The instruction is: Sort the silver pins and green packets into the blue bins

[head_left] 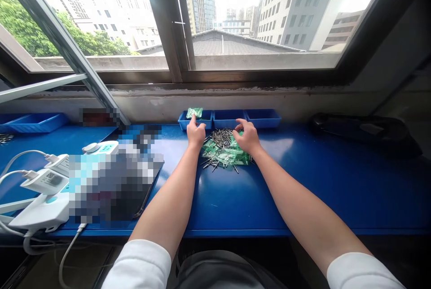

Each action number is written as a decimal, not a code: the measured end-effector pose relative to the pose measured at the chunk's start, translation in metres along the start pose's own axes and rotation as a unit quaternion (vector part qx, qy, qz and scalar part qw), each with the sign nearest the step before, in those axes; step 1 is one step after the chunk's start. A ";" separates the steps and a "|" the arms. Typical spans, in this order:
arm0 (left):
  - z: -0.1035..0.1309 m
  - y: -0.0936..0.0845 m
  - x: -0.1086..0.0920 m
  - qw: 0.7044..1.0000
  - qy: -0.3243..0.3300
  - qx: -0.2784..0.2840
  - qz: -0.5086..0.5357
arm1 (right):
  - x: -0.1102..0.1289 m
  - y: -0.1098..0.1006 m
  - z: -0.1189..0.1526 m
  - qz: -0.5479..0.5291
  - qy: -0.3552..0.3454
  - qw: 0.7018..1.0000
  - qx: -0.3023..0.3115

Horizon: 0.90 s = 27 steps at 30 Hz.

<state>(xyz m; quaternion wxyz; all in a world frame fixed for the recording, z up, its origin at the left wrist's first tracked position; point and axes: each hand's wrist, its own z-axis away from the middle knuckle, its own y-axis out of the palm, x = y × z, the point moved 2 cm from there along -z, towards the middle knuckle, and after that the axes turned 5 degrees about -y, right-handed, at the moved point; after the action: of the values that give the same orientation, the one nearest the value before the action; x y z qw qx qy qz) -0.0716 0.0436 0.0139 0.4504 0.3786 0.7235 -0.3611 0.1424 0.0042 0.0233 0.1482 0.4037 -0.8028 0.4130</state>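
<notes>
My left hand (196, 134) is over the front of the left blue bin (208, 120). Its index finger stretches against a small green plastic packet (194, 112) at the bin's top, and its thumb stands apart. My right hand (248, 137) hovers at the right side of a pile of short dark metal pins (222, 138), thumb and index finger spread with nothing visible between them. Several green plastic packets (227, 156) lie in front of and among the pins. The right hand hides part of the pile, and its lower fingers are out of sight.
Two more blue bins, a middle one (230, 119) and a right one (266, 118), adjoin the left bin. A white power strip (43, 210) with plugs and cables sits at left, beside a blurred patch. A dark bag (363, 129) lies back right on the blue table (303, 199).
</notes>
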 end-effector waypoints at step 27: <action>0.043 0.021 -0.032 0.933 0.130 0.130 -0.311 | 0.002 -0.001 0.003 0.238 0.026 0.966 0.096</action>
<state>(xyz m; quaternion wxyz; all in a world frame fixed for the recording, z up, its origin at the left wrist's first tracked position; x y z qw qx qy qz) -0.0271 0.0089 0.0255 0.1647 0.2337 0.8037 -0.5218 0.1426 0.0005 0.0230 0.0273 0.2023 -0.8281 0.5221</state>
